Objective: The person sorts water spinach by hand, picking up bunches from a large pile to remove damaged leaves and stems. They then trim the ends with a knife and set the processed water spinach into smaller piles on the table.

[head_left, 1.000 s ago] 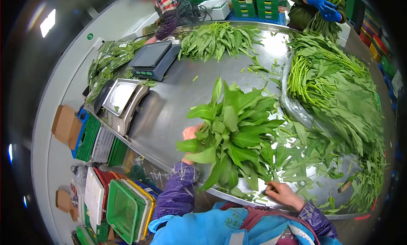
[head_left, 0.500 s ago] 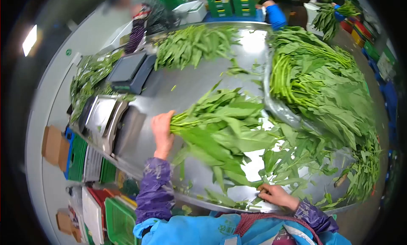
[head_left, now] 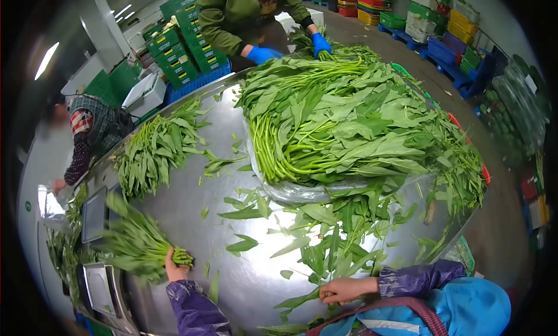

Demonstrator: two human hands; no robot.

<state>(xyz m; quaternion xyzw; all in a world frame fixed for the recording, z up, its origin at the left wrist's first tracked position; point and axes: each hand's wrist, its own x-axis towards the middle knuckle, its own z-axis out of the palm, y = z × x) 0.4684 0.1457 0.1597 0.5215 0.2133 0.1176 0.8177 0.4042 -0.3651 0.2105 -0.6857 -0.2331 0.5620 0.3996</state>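
Observation:
My left hand [head_left: 176,268] is wrapped round the cut stems of a bunch of leafy greens [head_left: 136,241] at the lower left, its leaves pointing up and left near the scales [head_left: 103,292]. My right hand [head_left: 343,290] is closed by the table's near edge, with its fingertips at the end of a loose leafy piece [head_left: 299,299]. Scattered leaves [head_left: 325,249] lie just beyond it. A large heap of greens [head_left: 349,115] rests on clear plastic farther back.
Another pile of greens [head_left: 160,150] lies on the metal table [head_left: 192,225] at the left. Across it, a co-worker in blue gloves [head_left: 264,55] handles greens. A second co-worker [head_left: 81,132] stands at the far left. Green crates [head_left: 174,60] are stacked behind.
The view has swung to the right. My left hand has carried its bunch left towards the scales, and the bunch now points the other way. My right hand stays near the table edge.

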